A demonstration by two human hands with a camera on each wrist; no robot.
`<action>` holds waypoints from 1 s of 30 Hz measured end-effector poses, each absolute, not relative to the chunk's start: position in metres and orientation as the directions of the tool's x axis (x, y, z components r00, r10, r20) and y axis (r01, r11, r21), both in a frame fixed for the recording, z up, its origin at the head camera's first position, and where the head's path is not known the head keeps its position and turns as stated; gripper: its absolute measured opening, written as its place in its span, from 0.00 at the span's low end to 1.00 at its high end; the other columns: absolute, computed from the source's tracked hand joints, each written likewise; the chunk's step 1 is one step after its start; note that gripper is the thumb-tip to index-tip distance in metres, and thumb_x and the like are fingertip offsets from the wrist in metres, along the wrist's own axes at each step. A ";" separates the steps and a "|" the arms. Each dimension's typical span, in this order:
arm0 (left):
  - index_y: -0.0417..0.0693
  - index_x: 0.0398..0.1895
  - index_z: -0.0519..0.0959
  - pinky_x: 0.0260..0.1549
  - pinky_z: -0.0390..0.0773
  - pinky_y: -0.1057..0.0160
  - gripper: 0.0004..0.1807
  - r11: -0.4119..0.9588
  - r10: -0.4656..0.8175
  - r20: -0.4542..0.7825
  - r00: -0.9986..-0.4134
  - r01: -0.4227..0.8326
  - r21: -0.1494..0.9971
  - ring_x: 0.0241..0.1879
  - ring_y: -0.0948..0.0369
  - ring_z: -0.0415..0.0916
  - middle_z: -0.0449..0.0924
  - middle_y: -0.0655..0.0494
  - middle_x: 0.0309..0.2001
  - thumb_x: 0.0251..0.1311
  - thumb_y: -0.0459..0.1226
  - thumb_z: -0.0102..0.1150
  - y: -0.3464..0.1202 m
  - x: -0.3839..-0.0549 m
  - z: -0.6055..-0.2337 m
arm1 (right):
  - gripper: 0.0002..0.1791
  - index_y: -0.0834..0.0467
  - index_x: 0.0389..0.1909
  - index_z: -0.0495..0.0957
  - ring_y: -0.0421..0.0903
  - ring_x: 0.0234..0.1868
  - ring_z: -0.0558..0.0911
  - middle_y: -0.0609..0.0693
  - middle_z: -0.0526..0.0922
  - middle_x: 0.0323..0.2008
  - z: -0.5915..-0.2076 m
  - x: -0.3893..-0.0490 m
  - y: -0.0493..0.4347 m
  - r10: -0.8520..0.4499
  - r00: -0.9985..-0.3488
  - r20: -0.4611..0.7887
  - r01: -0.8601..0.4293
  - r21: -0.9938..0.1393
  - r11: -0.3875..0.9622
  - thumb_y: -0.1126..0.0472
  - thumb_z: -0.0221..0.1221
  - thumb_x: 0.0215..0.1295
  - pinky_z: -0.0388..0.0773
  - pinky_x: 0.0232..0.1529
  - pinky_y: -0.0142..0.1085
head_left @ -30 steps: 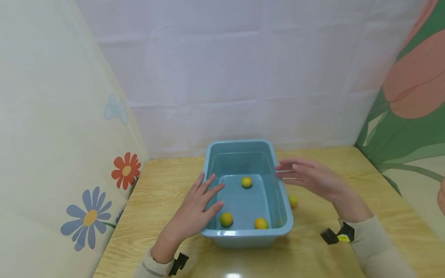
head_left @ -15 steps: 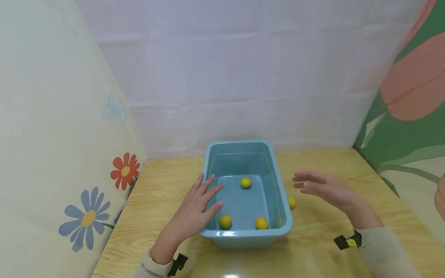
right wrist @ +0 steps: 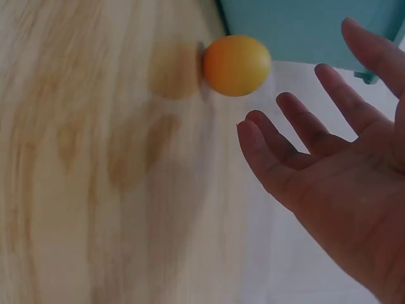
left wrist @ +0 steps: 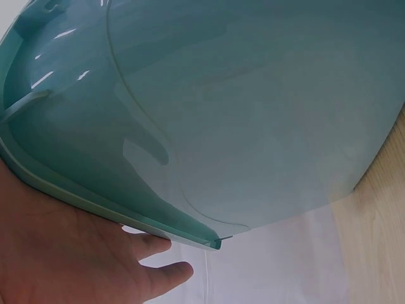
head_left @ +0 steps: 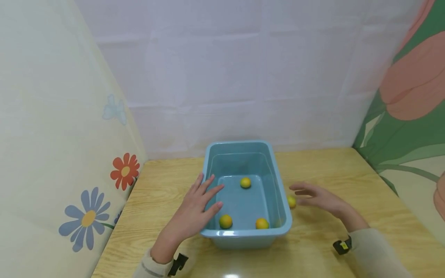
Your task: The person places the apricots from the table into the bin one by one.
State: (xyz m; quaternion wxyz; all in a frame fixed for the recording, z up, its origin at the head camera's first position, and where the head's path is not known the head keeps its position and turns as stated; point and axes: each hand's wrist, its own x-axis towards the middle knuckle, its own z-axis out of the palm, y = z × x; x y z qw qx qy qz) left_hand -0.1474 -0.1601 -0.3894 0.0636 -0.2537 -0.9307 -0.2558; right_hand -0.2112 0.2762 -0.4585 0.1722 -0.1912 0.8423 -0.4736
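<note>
A light-blue plastic tub stands on the table with three small yellow-orange citrus fruits inside: one fruit toward the back, another at front left, a third at front right. My left hand rests with spread fingers on the tub's left rim; the left wrist view shows its palm under the rim. Outside the tub's right wall a further citrus fruit lies on the table. Beside it hovers my right hand, fingers extended and apart from the fruit in the right wrist view, holding nothing.
The wooden table runs back to a white cloth wall. A flower-printed cloth closes the left side, and a cloth with large pink and green shapes the right.
My right hand has drawn back from above the tub's right rim, then come down toward the fruit outside. The left hand stays on the left rim.
</note>
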 end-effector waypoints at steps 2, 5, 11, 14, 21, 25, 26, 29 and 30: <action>0.57 0.73 0.71 0.71 0.48 0.31 0.28 0.740 0.440 0.250 -0.862 0.506 0.443 0.80 0.43 0.33 0.53 0.48 0.80 0.74 0.52 0.51 -0.160 -0.147 -0.389 | 0.28 0.56 0.70 0.71 0.71 0.68 0.68 0.65 0.69 0.70 -0.463 -0.212 0.275 -0.473 -0.873 -0.124 -0.154 -0.848 0.507 0.54 0.62 0.71 0.72 0.60 0.64; 0.56 0.73 0.71 0.72 0.47 0.31 0.28 0.737 0.443 0.248 -0.861 0.508 0.445 0.80 0.44 0.33 0.53 0.48 0.80 0.75 0.53 0.50 -0.159 -0.147 -0.388 | 0.30 0.56 0.69 0.72 0.71 0.68 0.69 0.65 0.70 0.69 -0.469 -0.214 0.274 -0.461 -0.877 -0.134 -0.162 -0.821 0.548 0.52 0.65 0.69 0.73 0.61 0.62; 0.57 0.74 0.69 0.72 0.46 0.32 0.29 0.743 0.446 0.237 -0.863 0.505 0.440 0.81 0.45 0.32 0.51 0.50 0.80 0.75 0.56 0.47 -0.160 -0.148 -0.389 | 0.32 0.59 0.68 0.72 0.68 0.66 0.71 0.65 0.72 0.67 -0.477 -0.218 0.272 -0.445 -0.886 -0.131 -0.201 -0.757 0.622 0.51 0.66 0.67 0.69 0.63 0.64; 0.57 0.74 0.69 0.72 0.46 0.32 0.29 0.745 0.447 0.237 -0.862 0.506 0.436 0.81 0.44 0.32 0.51 0.50 0.80 0.75 0.55 0.48 -0.160 -0.148 -0.389 | 0.33 0.61 0.68 0.72 0.69 0.67 0.70 0.66 0.73 0.66 -0.478 -0.219 0.271 -0.446 -0.886 -0.124 -0.216 -0.741 0.636 0.51 0.67 0.66 0.66 0.64 0.66; 0.57 0.75 0.68 0.73 0.45 0.33 0.30 0.741 0.460 0.227 -0.858 0.512 0.434 0.81 0.44 0.32 0.51 0.50 0.80 0.75 0.56 0.47 -0.159 -0.151 -0.389 | 0.31 0.64 0.64 0.75 0.70 0.66 0.70 0.66 0.76 0.63 -0.483 -0.219 0.269 -0.471 -0.879 -0.079 -0.281 -0.711 0.644 0.54 0.69 0.64 0.63 0.65 0.68; 0.58 0.75 0.68 0.73 0.45 0.33 0.29 0.740 0.462 0.219 -0.859 0.510 0.439 0.81 0.45 0.32 0.51 0.49 0.80 0.75 0.54 0.49 -0.158 -0.152 -0.389 | 0.27 0.67 0.58 0.78 0.68 0.61 0.75 0.65 0.80 0.57 -0.486 -0.219 0.267 -0.517 -0.856 0.004 -0.384 -0.674 0.631 0.58 0.70 0.62 0.66 0.63 0.68; 0.58 0.75 0.68 0.73 0.45 0.33 0.29 0.742 0.461 0.220 -0.860 0.509 0.437 0.81 0.44 0.32 0.52 0.49 0.80 0.75 0.54 0.49 -0.159 -0.151 -0.389 | 0.26 0.67 0.57 0.79 0.68 0.59 0.76 0.64 0.80 0.56 -0.487 -0.220 0.266 -0.524 -0.851 0.016 -0.400 -0.666 0.629 0.59 0.70 0.61 0.66 0.62 0.67; 0.58 0.75 0.69 0.72 0.46 0.32 0.29 0.748 0.455 0.224 -0.862 0.507 0.428 0.81 0.44 0.31 0.52 0.49 0.80 0.75 0.54 0.49 -0.160 -0.150 -0.389 | 0.23 0.65 0.55 0.80 0.66 0.58 0.76 0.63 0.81 0.55 -0.487 -0.221 0.264 -0.521 -0.854 0.012 -0.396 -0.665 0.633 0.60 0.70 0.61 0.68 0.61 0.66; 0.58 0.75 0.69 0.72 0.47 0.32 0.29 0.748 0.455 0.228 -0.861 0.508 0.427 0.80 0.44 0.32 0.52 0.48 0.80 0.75 0.54 0.49 -0.160 -0.150 -0.389 | 0.22 0.64 0.55 0.80 0.66 0.59 0.76 0.63 0.81 0.55 -0.486 -0.222 0.263 -0.515 -0.857 0.000 -0.384 -0.666 0.639 0.60 0.70 0.61 0.68 0.61 0.66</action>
